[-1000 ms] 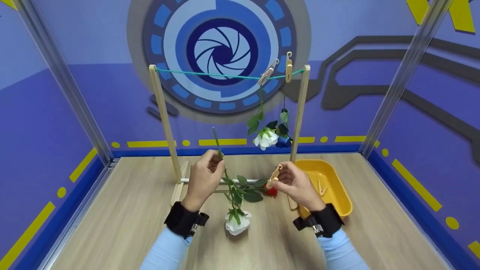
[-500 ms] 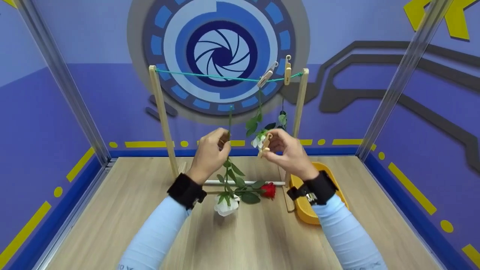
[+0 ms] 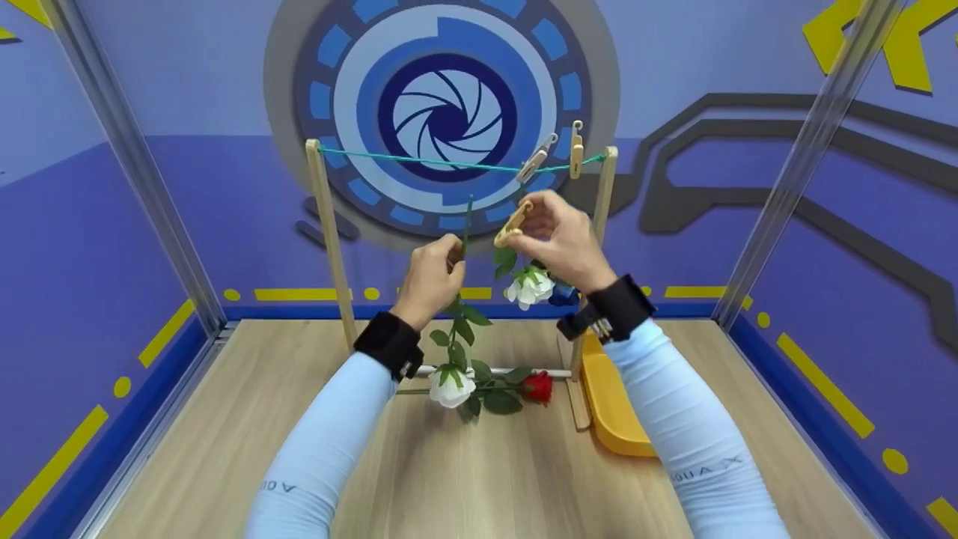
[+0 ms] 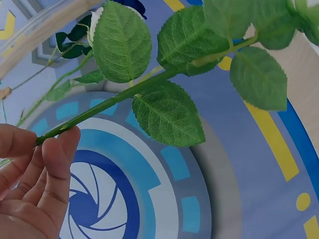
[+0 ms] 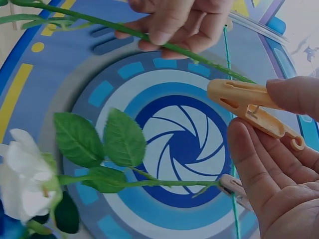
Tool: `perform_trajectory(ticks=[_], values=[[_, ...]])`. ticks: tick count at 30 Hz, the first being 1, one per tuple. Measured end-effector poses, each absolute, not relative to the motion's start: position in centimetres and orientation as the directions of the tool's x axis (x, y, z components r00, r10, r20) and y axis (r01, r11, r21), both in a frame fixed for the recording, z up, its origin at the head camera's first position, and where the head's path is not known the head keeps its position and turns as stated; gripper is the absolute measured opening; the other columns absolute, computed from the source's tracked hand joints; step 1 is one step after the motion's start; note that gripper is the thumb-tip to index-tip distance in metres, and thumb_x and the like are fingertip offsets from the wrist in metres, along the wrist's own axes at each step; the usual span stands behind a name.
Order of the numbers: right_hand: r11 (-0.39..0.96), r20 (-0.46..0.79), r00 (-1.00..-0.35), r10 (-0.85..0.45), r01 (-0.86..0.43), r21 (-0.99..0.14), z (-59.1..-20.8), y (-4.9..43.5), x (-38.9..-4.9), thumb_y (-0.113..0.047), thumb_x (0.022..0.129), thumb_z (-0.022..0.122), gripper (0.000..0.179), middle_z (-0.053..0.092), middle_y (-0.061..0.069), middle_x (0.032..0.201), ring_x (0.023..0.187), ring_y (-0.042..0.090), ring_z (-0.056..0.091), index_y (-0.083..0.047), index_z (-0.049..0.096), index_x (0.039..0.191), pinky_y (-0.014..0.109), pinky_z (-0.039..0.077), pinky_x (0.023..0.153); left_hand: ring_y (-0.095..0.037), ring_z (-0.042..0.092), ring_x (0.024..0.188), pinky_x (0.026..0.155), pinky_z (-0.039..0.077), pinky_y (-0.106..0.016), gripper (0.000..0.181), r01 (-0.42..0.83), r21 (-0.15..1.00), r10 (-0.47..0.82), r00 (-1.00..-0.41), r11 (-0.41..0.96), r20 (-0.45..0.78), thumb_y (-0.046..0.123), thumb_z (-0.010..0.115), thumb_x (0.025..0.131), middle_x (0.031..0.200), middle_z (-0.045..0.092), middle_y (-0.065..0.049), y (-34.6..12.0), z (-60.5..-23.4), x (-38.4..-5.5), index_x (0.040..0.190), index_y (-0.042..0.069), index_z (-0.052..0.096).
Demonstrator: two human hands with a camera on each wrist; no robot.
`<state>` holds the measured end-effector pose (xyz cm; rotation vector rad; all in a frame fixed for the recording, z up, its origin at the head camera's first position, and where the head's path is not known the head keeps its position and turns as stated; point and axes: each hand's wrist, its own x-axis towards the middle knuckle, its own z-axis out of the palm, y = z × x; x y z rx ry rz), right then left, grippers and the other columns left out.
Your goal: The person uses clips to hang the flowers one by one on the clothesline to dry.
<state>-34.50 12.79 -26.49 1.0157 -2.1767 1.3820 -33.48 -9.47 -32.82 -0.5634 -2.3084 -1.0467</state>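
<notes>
My left hand (image 3: 435, 275) pinches the green stem (image 3: 465, 224) of a white rose (image 3: 451, 385) that hangs head down, stem tip just below the teal line (image 3: 419, 159). The same stem (image 4: 119, 97) runs from my left fingers (image 4: 55, 159) in the left wrist view. My right hand (image 3: 550, 236) holds a tan clothespin (image 3: 513, 223) beside the stem tip; the right wrist view shows that clothespin (image 5: 249, 107) between thumb and fingers, near the stem (image 5: 149, 40). Two clothespins (image 3: 537, 159) (image 3: 576, 150) grip the line at the right, with a white rose (image 3: 530, 288) and a blue one (image 3: 563, 293) hanging below.
The line spans two wooden posts (image 3: 324, 239) (image 3: 599, 224) on a wooden table (image 3: 224, 449). A red rose (image 3: 536, 386) lies on the table by the rack's base. A yellow tray (image 3: 610, 408) sits at the right, partly behind my right forearm. Blue walls enclose the table.
Both hands have risen from just above the table to just below the line. The white rose came up with the left hand, the clothespin with the right.
</notes>
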Motion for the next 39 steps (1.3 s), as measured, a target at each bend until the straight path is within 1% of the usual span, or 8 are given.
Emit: perform_trajectory(ticks=[7, 13, 20, 27, 32, 37, 39], values=[[0.300, 0.661, -0.650, -0.375, -0.760, -0.577, -23.3, 11.3, -36.5, -0.010, 0.093, 0.078, 0.034, 0.074, 0.014, 0.107, 0.096, 0.024, 0.072, 0.001, 0.060, 0.121, 0.028, 0.057, 0.084, -0.031, 0.067, 0.091, 0.082, 0.054, -0.039, 0.006, 0.499, 0.574, 0.125, -0.814, 0.649, 0.567, -0.001, 0.060, 0.100, 0.098, 0.069, -0.017, -9.4, -32.1, -35.0, 0.103, 0.002, 0.065], [0.308, 0.693, -0.641, -0.330, -0.767, -0.563, -21.5, 9.6, -37.6, -0.008, 0.093, 0.077, 0.031, 0.073, 0.016, 0.108, 0.098, 0.025, 0.072, 0.003, 0.061, 0.118, 0.030, 0.057, 0.088, -0.031, 0.067, 0.090, 0.082, 0.053, -0.040, 0.006, 0.463, 0.603, 0.087, -0.833, 0.650, 0.546, -0.001, 0.061, 0.100, 0.096, 0.069, -0.017, -9.3, -31.8, -36.1, 0.102, 0.001, 0.066], [0.329, 0.700, -0.673, -0.238, -0.734, -0.594, -20.6, 8.6, -38.6, -0.008, 0.092, 0.078, 0.030, 0.073, 0.016, 0.107, 0.100, 0.024, 0.072, 0.003, 0.062, 0.116, 0.030, 0.057, 0.090, -0.032, 0.068, 0.091, 0.081, 0.054, -0.042, 0.007, 0.458, 0.612, 0.068, -0.832, 0.645, 0.551, 0.000, 0.061, 0.099, 0.097, 0.070, -0.018, -9.0, -31.4, -37.1, 0.103, 0.000, 0.067], [0.364, 0.685, -0.706, -0.181, -0.695, -0.620, -20.3, 8.7, -39.8, -0.008, 0.092, 0.078, 0.025, 0.074, 0.015, 0.107, 0.100, 0.025, 0.073, 0.002, 0.065, 0.112, 0.032, 0.057, 0.091, -0.033, 0.065, 0.088, 0.079, 0.049, -0.041, 0.007, 0.456, 0.605, 0.069, -0.831, 0.653, 0.551, 0.001, 0.061, 0.100, 0.096, 0.069, -0.018, -8.9, -30.8, -37.8, 0.104, 0.001, 0.067], [0.413, 0.677, -0.719, -0.154, -0.669, -0.617, -19.8, 8.6, -40.1, -0.010, 0.092, 0.079, 0.023, 0.075, 0.015, 0.106, 0.098, 0.026, 0.073, 0.000, 0.068, 0.110, 0.034, 0.057, 0.089, -0.034, 0.063, 0.083, 0.076, 0.045, -0.040, 0.004, 0.474, 0.590, 0.058, -0.808, 0.654, 0.586, 0.001, 0.062, 0.099, 0.092, 0.067, -0.018, -8.9, -30.1, -38.2, 0.098, 0.001, 0.065], [0.449, 0.656, -0.741, -0.144, -0.640, -0.624, -19.5, 8.3, -40.4, -0.010, 0.091, 0.079, 0.023, 0.075, 0.016, 0.107, 0.100, 0.027, 0.073, -0.001, 0.068, 0.109, 0.034, 0.056, 0.088, -0.034, 0.065, 0.089, 0.080, 0.049, -0.042, 0.006, 0.494, 0.589, 0.071, -0.801, 0.640, 0.595, 0.001, 0.061, 0.099, 0.096, 0.069, -0.018, -8.9, -29.7, -38.5, 0.102, 0.001, 0.067], [0.450, 0.650, -0.746, -0.144, -0.634, -0.629, -19.4, 8.1, -40.5, -0.009, 0.091, 0.078, 0.022, 0.075, 0.016, 0.107, 0.100, 0.027, 0.073, 0.000, 0.068, 0.109, 0.033, 0.056, 0.089, -0.034, 0.066, 0.089, 0.080, 0.050, -0.043, 0.007, 0.498, 0.582, 0.074, -0.797, 0.642, 0.600, 0.000, 0.062, 0.098, 0.096, 0.070, -0.018, -9.0, -29.8, -38.7, 0.101, 0.001, 0.068]])
